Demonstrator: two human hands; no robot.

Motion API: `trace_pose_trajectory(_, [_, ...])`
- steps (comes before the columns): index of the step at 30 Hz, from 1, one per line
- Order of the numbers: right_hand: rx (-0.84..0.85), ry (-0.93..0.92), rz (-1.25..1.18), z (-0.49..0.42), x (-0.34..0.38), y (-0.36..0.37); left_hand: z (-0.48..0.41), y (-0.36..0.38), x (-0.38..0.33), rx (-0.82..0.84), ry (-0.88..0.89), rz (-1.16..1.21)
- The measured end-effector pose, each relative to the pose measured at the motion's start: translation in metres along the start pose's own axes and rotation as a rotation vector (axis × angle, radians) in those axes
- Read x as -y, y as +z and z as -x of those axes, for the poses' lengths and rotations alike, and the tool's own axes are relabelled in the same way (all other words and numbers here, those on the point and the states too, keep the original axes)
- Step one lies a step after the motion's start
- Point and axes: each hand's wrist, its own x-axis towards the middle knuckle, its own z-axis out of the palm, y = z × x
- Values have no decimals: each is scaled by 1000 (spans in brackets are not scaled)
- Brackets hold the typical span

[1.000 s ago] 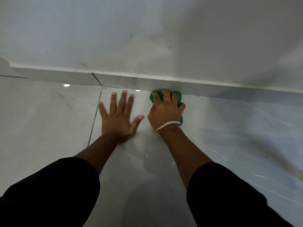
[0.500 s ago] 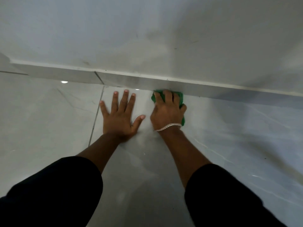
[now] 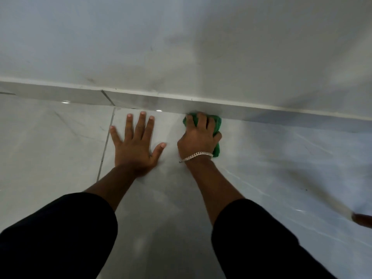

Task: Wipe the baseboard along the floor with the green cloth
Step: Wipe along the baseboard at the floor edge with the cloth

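Observation:
A grey tiled baseboard (image 3: 261,112) runs along the foot of the white wall, from left to right across the view. My right hand (image 3: 198,137), with a silver bracelet on the wrist, is closed on the bunched green cloth (image 3: 217,122) and presses it against the bottom of the baseboard. Most of the cloth is hidden under the hand. My left hand (image 3: 134,143) lies flat on the floor tile just to the left, fingers spread, holding nothing.
The glossy grey floor tiles (image 3: 50,148) have a grout line left of my left hand. The white wall (image 3: 181,47) fills the upper half. A brown shape (image 3: 362,219) shows at the right edge, blurred.
My right hand and the cloth have slid slightly to the right along the baseboard, widening the gap to my left hand, which has stayed flat on the floor.

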Motion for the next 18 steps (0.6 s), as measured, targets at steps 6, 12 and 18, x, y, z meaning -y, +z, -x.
trace_pose_trajectory(6, [4,-3,102,-17,-112,-39,1,-6,-1,14,4,19])
trace_pose_trajectory(12, [-20,245,30,-11,-72,-27,-1,-2,2,16,-2,-1])
trace_pose_trajectory(18, [87,-111,98,-6,10,-2,-1,-3,4,5,-4,20])
